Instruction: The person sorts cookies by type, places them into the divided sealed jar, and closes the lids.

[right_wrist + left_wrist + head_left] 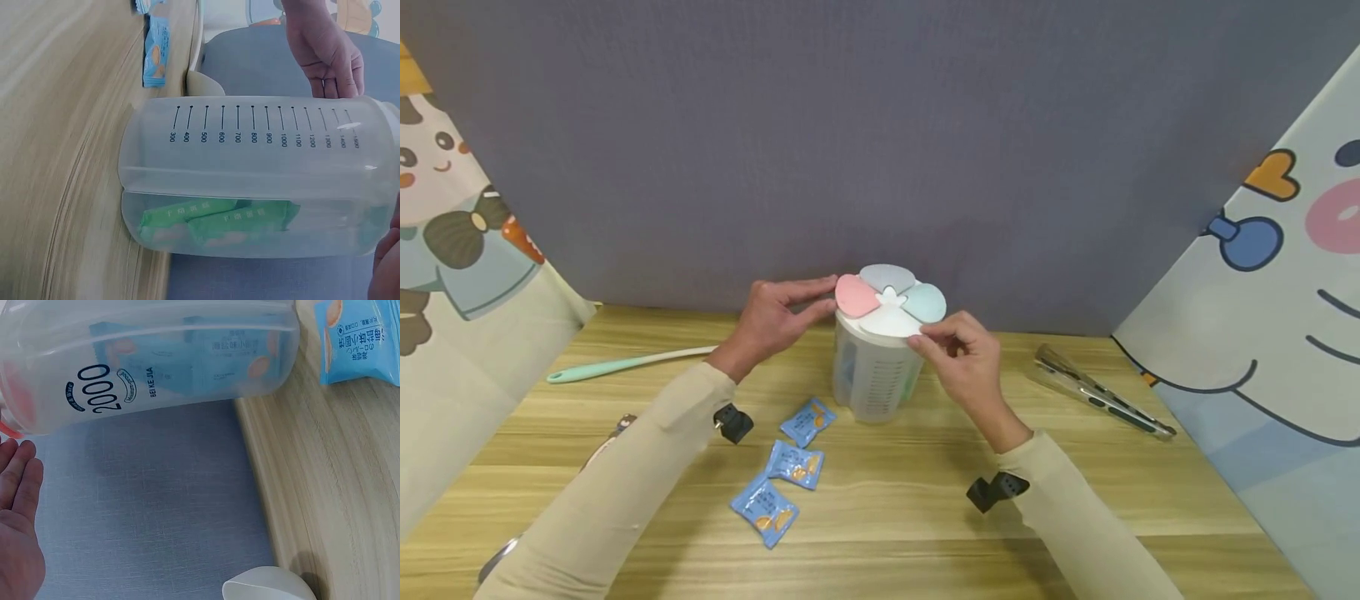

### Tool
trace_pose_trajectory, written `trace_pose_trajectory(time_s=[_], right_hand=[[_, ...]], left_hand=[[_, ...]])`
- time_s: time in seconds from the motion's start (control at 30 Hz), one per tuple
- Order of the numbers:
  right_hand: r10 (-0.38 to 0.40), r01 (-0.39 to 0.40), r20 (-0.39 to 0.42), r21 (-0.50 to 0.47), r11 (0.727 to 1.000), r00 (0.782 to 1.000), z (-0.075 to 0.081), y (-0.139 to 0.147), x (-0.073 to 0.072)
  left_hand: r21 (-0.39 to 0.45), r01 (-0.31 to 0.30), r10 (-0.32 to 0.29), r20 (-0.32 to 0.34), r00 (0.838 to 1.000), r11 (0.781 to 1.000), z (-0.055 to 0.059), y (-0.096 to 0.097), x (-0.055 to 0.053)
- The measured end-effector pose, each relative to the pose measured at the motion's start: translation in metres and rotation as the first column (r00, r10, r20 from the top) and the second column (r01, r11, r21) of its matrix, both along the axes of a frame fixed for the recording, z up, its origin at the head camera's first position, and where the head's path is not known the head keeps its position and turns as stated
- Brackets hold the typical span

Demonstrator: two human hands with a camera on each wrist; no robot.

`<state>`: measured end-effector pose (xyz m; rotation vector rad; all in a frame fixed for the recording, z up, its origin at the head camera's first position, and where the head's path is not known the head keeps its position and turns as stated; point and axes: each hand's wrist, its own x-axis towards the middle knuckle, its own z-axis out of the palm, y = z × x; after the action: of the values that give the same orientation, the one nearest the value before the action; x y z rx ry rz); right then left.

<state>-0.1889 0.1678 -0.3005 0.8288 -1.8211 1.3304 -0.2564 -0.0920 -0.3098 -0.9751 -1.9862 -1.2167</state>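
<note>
A translucent lidded storage container (877,379) stands upright on the wooden table, its lid (891,298) carrying pink, grey, pale green and white petal-shaped flaps. Through its wall, blue snack packets (234,356) show in one compartment and green packets (219,219) in another. My left hand (778,317) touches the lid's left edge by the pink flap, fingers fairly straight. At the front right, my right hand (962,354) pinches the edge of the lid by the white flap between thumb and forefinger, its other fingers curled.
Several blue snack packets (796,464) lie in front of the container. At left is a spoon-like utensil with a mint handle (597,371); metal tongs (1105,394) lie at right. A grey panel (880,150) rises behind the table, with cartoon-printed panels at both sides.
</note>
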Motion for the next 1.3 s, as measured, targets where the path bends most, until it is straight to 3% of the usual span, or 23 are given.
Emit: trace_pose_trajectory(time_s=[0.2,0.3,0.47,0.6,0.73,0.87,1.0,1.1,1.3], right_hand=[[-0.010,0.010,-0.007,-0.002,1.000,1.000,-0.001,0.007,-0.007],[-0.023,0.023,0.032,-0.014,1.000,0.999,-0.002,0.013,-0.011],[0.000,0.000,0.123,-0.001,1.000,0.992,-0.001,0.017,-0.013],[0.013,-0.014,0.141,0.003,1.000,0.990,-0.002,0.017,-0.013],[-0.016,0.013,0.109,0.025,1.000,0.994,-0.001,0.015,-0.013],[-0.018,0.016,0.017,0.084,0.996,1.000,0.001,0.014,-0.014],[0.098,-0.088,-0.071,0.131,0.987,0.993,0.001,0.016,-0.018],[0.189,-0.175,-0.086,0.148,0.973,0.978,-0.001,0.019,-0.023],[0.215,-0.200,-0.064,0.188,0.962,0.974,0.000,0.019,-0.023]], left_hand=[[0.023,0.001,-0.001,-0.019,1.000,1.000,0.000,0.002,0.000],[0.019,-0.006,0.006,-0.028,1.000,1.000,0.002,0.003,0.003],[0.013,0.005,-0.005,-0.006,1.000,1.000,0.015,0.007,0.022],[-0.005,0.009,-0.009,0.027,1.000,1.000,0.023,0.009,0.032],[-0.011,0.006,-0.006,0.037,0.999,1.000,0.022,0.009,0.032],[-0.001,0.007,-0.007,0.003,1.000,1.000,0.021,0.009,0.030],[0.011,0.029,-0.028,-0.035,0.999,1.000,0.023,0.009,0.031],[0.021,0.044,-0.042,-0.063,0.997,0.999,0.023,0.010,0.029],[0.054,0.067,-0.060,-0.126,0.990,0.996,0.023,0.010,0.027]])
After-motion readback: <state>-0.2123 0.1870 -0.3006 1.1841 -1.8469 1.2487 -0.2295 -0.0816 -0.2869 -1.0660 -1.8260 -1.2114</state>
